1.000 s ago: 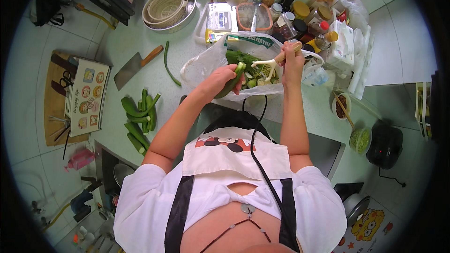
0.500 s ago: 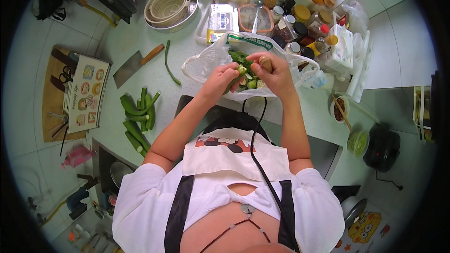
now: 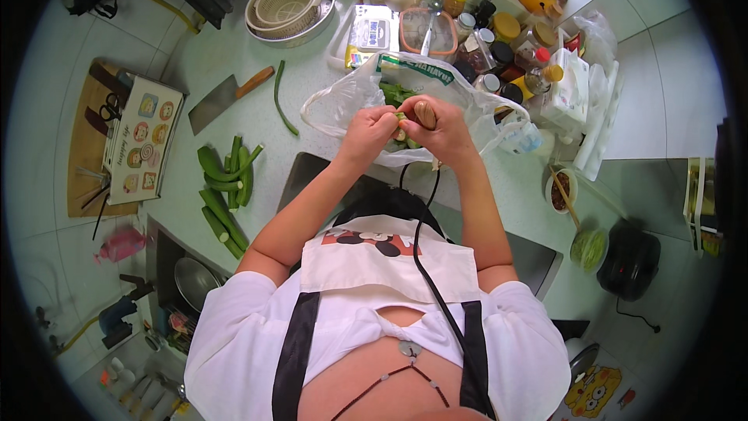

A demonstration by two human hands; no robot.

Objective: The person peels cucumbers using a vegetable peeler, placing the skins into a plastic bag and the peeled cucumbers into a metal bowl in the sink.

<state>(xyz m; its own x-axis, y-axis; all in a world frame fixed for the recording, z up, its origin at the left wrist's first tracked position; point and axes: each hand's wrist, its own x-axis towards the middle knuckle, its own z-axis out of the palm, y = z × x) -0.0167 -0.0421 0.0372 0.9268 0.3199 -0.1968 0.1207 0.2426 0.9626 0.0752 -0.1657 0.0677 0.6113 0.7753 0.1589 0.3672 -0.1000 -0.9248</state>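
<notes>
My left hand [image 3: 372, 132] is closed round a long green vegetable, mostly hidden in the fingers; its pale green end [image 3: 400, 118] shows between my hands. In my right hand [image 3: 442, 129] is a small tool with a rounded wooden handle [image 3: 425, 114]; its working end is hidden by the fingers. The two hands meet over an open white plastic bag [image 3: 335, 105], which holds green leaves and trimmings [image 3: 396, 93]. On the counter to the left lie several long green vegetables [image 3: 227, 179]. Farther back are a cleaver [image 3: 214, 107] with a wooden handle and a thin green stalk [image 3: 282, 101].
Strainer baskets [image 3: 288, 8] sit in a metal bowl at the back left. Jars and bottles [image 3: 499, 51] crowd the back right beside a tissue pack [image 3: 569, 82]. A sink [image 3: 538, 253] lies under my arms. A black cable [image 3: 425, 257] hangs before my apron.
My right hand has moved left and slightly down, so both hands now meet at the vegetable's end. The wooden handle now stands more upright. The view has shifted slightly.
</notes>
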